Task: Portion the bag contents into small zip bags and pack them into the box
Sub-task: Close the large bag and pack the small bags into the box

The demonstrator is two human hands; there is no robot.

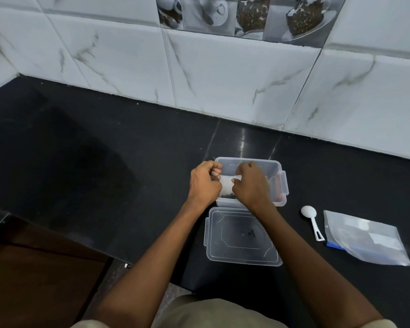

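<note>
The small zip bag [227, 187] hangs upright between both hands, over the near left part of the clear box [278, 185] — dark contents sit at its bottom. The left hand [205, 183] pinches the bag's top left edge, fingers curled tight; the right hand [251, 183] grips the top right, fingers [243, 168] narrowly closed on it. The box's lid [242, 237] lies just in front of the box on the black counter [128, 162]. To the right lie a white scoop [310, 217] and, beside it, a larger plastic bag [365, 237].
</note>
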